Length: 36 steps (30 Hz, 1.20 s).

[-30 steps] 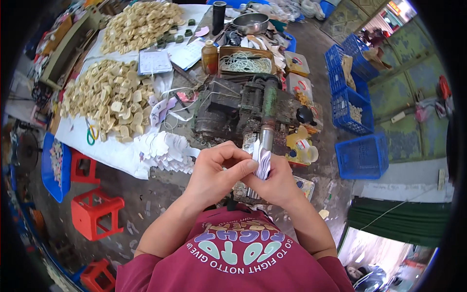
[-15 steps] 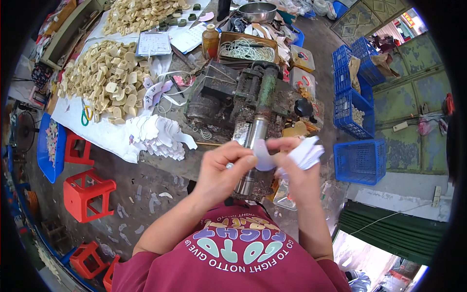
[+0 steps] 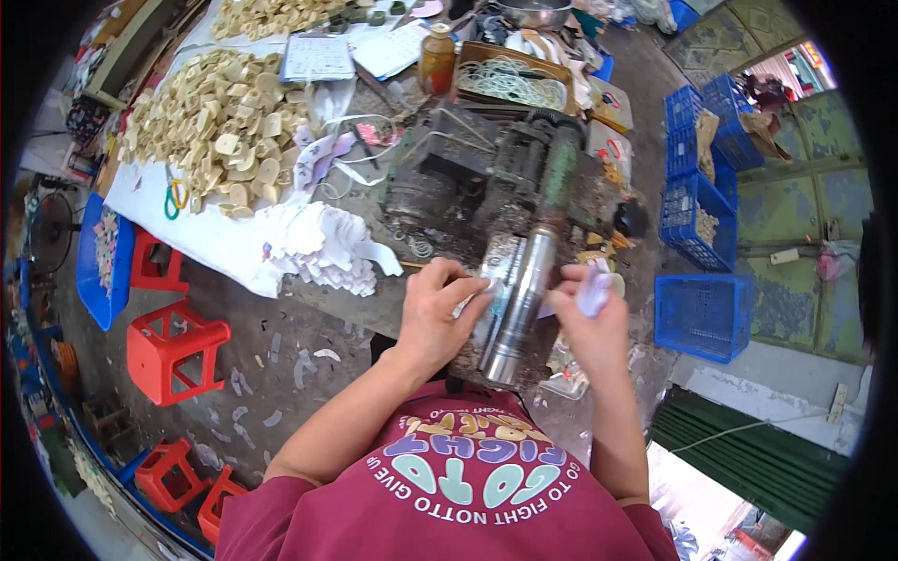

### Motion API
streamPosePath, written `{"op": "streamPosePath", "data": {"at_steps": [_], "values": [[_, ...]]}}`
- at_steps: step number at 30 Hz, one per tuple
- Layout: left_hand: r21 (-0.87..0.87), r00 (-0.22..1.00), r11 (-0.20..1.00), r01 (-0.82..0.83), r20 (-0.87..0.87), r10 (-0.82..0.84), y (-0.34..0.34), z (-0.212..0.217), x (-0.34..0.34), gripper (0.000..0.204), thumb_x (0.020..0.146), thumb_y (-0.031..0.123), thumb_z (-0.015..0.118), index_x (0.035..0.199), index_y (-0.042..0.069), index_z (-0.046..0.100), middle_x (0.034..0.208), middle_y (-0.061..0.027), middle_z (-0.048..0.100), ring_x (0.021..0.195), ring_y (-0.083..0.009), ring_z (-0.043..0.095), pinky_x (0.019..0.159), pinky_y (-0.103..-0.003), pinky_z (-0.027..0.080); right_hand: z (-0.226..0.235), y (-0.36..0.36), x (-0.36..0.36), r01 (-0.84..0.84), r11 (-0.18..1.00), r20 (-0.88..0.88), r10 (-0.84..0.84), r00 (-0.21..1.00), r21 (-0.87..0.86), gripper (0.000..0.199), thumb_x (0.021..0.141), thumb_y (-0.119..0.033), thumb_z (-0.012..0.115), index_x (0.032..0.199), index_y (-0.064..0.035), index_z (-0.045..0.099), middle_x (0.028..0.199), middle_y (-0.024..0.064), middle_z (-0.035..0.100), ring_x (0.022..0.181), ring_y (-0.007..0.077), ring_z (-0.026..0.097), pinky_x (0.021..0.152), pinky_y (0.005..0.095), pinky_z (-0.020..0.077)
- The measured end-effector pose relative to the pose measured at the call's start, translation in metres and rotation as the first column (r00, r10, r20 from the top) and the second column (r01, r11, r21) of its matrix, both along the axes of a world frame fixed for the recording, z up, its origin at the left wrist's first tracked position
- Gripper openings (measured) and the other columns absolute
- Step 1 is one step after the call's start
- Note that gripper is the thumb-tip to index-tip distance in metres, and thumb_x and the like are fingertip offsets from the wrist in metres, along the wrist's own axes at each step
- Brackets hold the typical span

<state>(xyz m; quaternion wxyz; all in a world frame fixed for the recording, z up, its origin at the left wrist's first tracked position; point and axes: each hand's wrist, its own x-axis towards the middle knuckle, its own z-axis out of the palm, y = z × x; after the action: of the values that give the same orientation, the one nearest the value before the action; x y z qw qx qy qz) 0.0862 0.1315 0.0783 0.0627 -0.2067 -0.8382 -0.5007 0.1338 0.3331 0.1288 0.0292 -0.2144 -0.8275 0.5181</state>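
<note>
A worn bench machine [image 3: 468, 159] with a shiny steel cylinder [image 3: 522, 304] stands before me, the cylinder pointing toward my body. Just left of the cylinder is my left hand [image 3: 437, 310], its thumb and fingers pinched together; a small pale bit shows at the tips, too small to name. On the cylinder's other side my right hand [image 3: 596, 325] is closed around thin white, lilac-tinted strips [image 3: 593, 292], slightly blurred. Further left, a heap of similar white strips [image 3: 323, 245] lies on white cloth at the table edge.
Behind the strips rises a pile of beige pieces [image 3: 224, 122], with green-and-yellow-handled scissors [image 3: 174, 198] nearby. A bottle [image 3: 436, 61] and a box of pale cord [image 3: 513, 82] stand behind the machine. Red stools [image 3: 173, 351] are at left, blue crates [image 3: 703, 318] at right.
My hands have moved apart, and the pale piece held between them over the cylinder is gone from there. The right hand still grips the strips. The view has shifted slightly.
</note>
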Motion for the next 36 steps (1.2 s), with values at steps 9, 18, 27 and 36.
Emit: {"op": "streamPosePath", "data": {"at_steps": [9, 18, 27, 36], "values": [[-0.102, 0.808, 0.817, -0.567, -0.259, 0.529, -0.175, -0.048, -0.096, 0.006, 0.078, 0.004, 0.069, 0.083, 0.004, 0.066, 0.083, -0.0096, 0.061, 0.079, -0.0276, 0.060, 0.072, -0.036, 0.044, 0.039, -0.014, -0.012, 0.105, 0.871, -0.176, -0.213, 0.961, -0.480, 0.054, 0.086, -0.011, 0.061, 0.132, 0.0093, 0.042, 0.073, 0.0041, 0.060, 0.064, 0.0098, 0.056, 0.058, 0.0234, 0.0435], [-0.562, 0.853, 0.644, -0.520, -0.388, 0.350, -0.175, -0.065, -0.062, 0.039, 0.074, 0.001, 0.062, 0.113, 0.005, 0.064, 0.121, -0.0170, 0.051, 0.112, -0.0334, 0.049, 0.094, -0.042, 0.036, 0.045, -0.028, -0.020, -0.051, 0.836, -0.044, 0.032, 0.999, -0.546, 0.068, 0.076, -0.006, 0.073, 0.136, 0.0049, 0.044, 0.074, -0.0046, 0.051, 0.062, 0.0037, 0.048, 0.057, 0.0196, 0.0390], [0.648, 0.538, 0.759, -0.065, 0.663, -0.520, -0.020, 0.102, -0.025, 0.011, 0.085, 0.009, 0.068, 0.088, -0.001, 0.068, 0.082, -0.0022, 0.066, 0.075, -0.0078, 0.058, 0.072, -0.024, 0.046, 0.056, -0.062, -0.024, -0.304, 0.672, -0.126, 0.302, 0.945, -0.676, 0.080, 0.073, -0.007, 0.082, 0.140, 0.0012, 0.040, 0.121, 0.0090, 0.059, 0.106, 0.0103, 0.056, 0.092, 0.0259, 0.0445], [0.724, 0.491, 0.689, -0.027, 0.611, -0.622, -0.007, 0.091, -0.011, 0.013, 0.086, 0.010, 0.068, 0.089, -0.003, 0.066, 0.082, -0.0032, 0.066, 0.074, -0.0066, 0.057, 0.070, -0.023, 0.047, 0.055, -0.051, -0.008, -0.298, 0.690, -0.124, 0.291, 0.949, -0.660, 0.081, 0.070, -0.002, 0.082, 0.140, -0.0002, 0.041, 0.108, 0.0037, 0.062, 0.094, 0.0062, 0.057, 0.081, 0.0219, 0.0482]]}}
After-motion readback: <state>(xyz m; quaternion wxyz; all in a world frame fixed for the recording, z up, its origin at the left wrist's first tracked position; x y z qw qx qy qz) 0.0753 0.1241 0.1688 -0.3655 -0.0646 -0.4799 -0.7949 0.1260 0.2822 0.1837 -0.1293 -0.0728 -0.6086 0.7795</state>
